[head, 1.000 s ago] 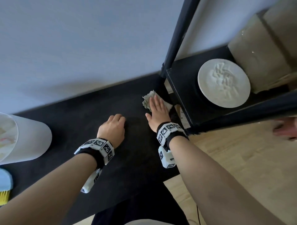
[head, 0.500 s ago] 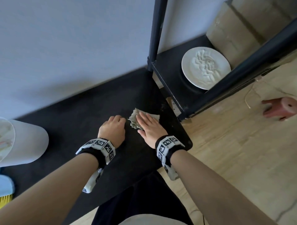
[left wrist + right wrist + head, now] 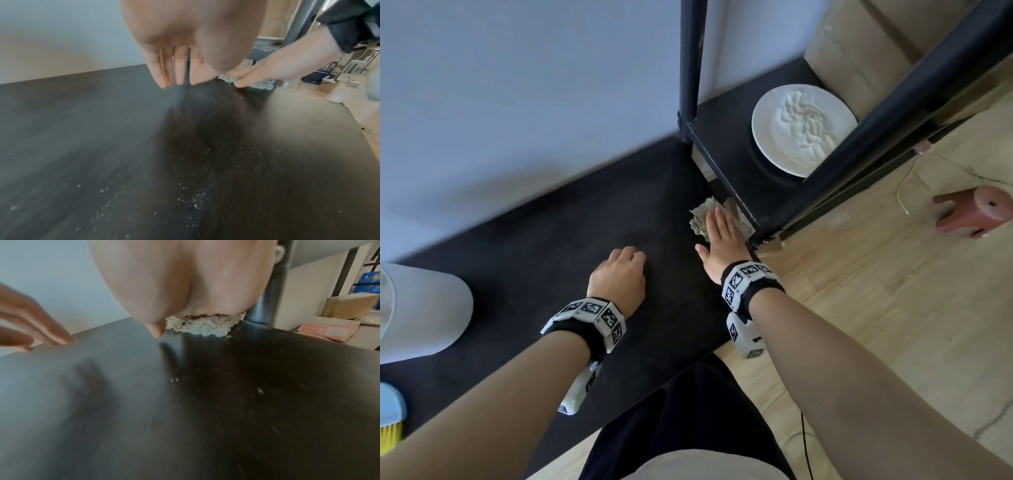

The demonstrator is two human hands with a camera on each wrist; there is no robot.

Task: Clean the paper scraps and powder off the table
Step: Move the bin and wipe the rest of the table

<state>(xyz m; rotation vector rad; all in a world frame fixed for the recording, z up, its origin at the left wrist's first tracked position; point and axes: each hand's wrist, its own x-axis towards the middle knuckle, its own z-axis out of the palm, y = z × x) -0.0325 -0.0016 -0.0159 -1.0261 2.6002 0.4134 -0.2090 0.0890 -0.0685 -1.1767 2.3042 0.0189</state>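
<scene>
A crumpled grey-green cloth (image 3: 700,219) lies at the right end of the black table (image 3: 534,257), beside the shelf frame. My right hand (image 3: 722,240) presses it flat with straight fingers; the right wrist view shows the cloth (image 3: 201,327) bunched under the palm. My left hand (image 3: 619,274) rests on the table to the left, apart from the cloth, its fingertips (image 3: 179,73) down on the surface and holding nothing. Fine white powder (image 3: 193,201) speckles the table near both hands, with specks of powder (image 3: 174,379) just in front of the cloth.
A white bin (image 3: 424,308) lies at the table's left end, with a blue and yellow brush (image 3: 390,425) near it. The black shelf post (image 3: 690,68) rises at the right end. A white plate (image 3: 804,126) sits on the shelf. A red stool (image 3: 976,212) stands on the floor.
Half a second ago the right hand had drawn the cloth left, close to the left hand. It has now pushed the cloth back to the table's right end. The left hand stayed put.
</scene>
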